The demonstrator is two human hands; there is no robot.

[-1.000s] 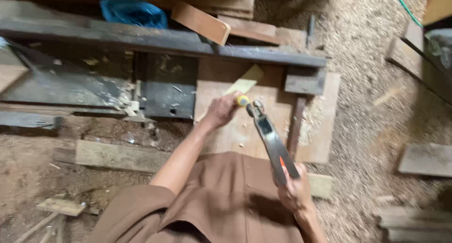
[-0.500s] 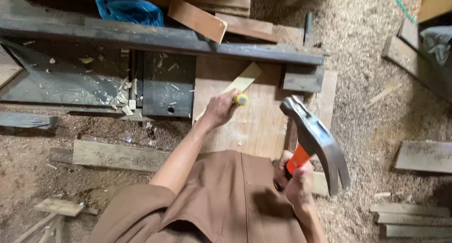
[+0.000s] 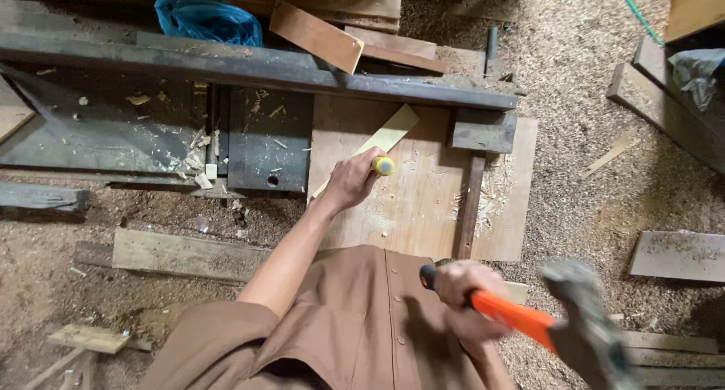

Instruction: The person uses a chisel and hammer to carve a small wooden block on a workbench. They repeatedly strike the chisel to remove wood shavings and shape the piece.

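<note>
My left hand [image 3: 351, 180] grips a tool with a yellow handle end [image 3: 384, 166], likely a chisel, held against a thin pale wooden strip [image 3: 387, 137] lying on a plywood board [image 3: 423, 201]. My right hand [image 3: 462, 299] is closed around the orange handle of a hammer [image 3: 521, 318]. The hammer's grey head [image 3: 585, 329] is blurred and sits low at the right, well away from the yellow handle. A brown garment covers my lap below both hands.
A dark metal bench frame [image 3: 249, 69] runs across the top, with a blue plastic bag [image 3: 208, 20] behind it. Wooden offcuts [image 3: 317, 35] and planks [image 3: 181, 254] lie about. Sawdust covers the ground at the right, where more boards [image 3: 680, 255] rest.
The hammer has swung back from the yellow handle, down and to the right. My left hand has stayed on the yellow-handled tool.
</note>
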